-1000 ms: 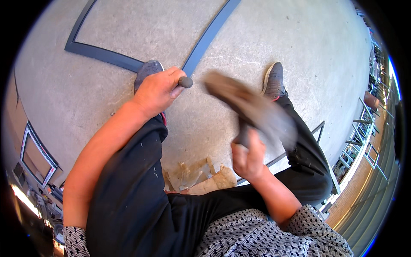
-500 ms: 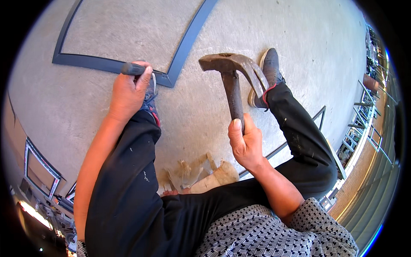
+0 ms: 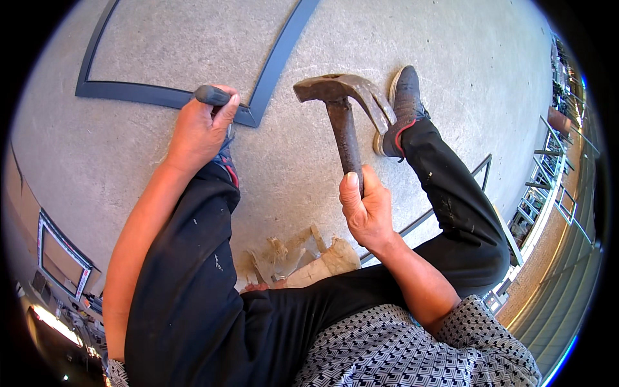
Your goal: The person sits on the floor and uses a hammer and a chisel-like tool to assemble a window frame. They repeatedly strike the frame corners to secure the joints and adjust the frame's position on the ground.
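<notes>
Two tools in play, and we start with the claw hammer (image 3: 345, 109): it stands raised over the concrete floor (image 3: 451, 51), rusty steel head up top, claw curving toward the right shoe (image 3: 401, 103). Our right hand (image 3: 367, 209) is wrapped tight around the lower handle, thumb laid straight up the shaft. We judge it head-heavy and rigid, the worn handle a touch slick, so that low grip looks the sensible place to hold for swing and control.

Over on the left, our left hand (image 3: 200, 129) is curled firmly around the dark handle of a chisel-like tool (image 3: 213, 95); its tip is hidden behind the fingers, so we cannot tell what it touches. It sits right at the corner of a dark grey metal frame (image 3: 161, 95) lying flat on the floor. Stiff, thin stock, we would guess.

Between our knees lie pale wood scraps (image 3: 316, 258), splintered and light. A second slim frame bar (image 3: 480, 171) runs by the right leg. Far lower left leans a white-edged framed panel (image 3: 61, 255); no packages or readable labels show nearby. Metal racks (image 3: 548, 168) line the right rim.
</notes>
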{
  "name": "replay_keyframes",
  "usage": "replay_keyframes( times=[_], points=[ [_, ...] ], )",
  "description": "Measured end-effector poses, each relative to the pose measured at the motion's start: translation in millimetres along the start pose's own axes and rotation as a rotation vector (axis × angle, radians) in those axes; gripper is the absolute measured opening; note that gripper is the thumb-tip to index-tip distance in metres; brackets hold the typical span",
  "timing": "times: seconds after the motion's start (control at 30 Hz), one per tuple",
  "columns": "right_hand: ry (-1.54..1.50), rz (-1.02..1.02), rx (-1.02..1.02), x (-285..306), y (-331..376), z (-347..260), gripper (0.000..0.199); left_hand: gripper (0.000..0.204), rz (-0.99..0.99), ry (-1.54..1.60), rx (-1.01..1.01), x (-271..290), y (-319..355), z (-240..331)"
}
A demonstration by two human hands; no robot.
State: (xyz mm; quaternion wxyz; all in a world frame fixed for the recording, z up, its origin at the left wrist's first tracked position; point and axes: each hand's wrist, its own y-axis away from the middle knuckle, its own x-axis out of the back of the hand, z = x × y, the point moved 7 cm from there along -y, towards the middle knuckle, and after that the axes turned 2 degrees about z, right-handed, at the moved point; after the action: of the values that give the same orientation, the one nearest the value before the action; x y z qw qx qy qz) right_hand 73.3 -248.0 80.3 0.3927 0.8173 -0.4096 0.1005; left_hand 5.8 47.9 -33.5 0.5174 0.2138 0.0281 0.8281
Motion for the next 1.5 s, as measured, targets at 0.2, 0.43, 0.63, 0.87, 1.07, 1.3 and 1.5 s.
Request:
replay_keyframes(
  times=[0.2, 0.43, 0.63, 0.87, 1.07, 1.3, 1.5],
  points=[
    [0.002, -0.018, 0.008, -2, 0, -1, 0.041, 0.021, -0.049, -0.030, -0.043, -7, -1, 6],
    [-0.019, -0.027, 0.009, -4, -1, 0, 0.041, 0.021, -0.081, -0.029, -0.022, -8, -1, 9],
    [-0.005, -0.023, 0.051, -5, -1, -6, 0.040, 0.020, -0.094, -0.058, -0.040, -9, -2, 11],
    [0.038, -0.023, 0.014, -2, -1, -5, 0.042, 0.018, -0.109, -0.122, -0.097, -11, -1, 28],
    [0.076, -0.015, 0.107, 3, 0, -22, 0.036, 0.014, -0.146, -0.186, -0.245, -19, -4, 43],
    [-0.092, 0.102, 0.419, 30, 17, -71, 0.046, 0.013, -0.243, -0.204, -0.310, -32, -10, 53],
    [0.310, 0.011, 0.272, 8, 3, -42, 0.036, 0.012, -0.248, -0.250, -0.389, -36, -11, 56]
  ],
)
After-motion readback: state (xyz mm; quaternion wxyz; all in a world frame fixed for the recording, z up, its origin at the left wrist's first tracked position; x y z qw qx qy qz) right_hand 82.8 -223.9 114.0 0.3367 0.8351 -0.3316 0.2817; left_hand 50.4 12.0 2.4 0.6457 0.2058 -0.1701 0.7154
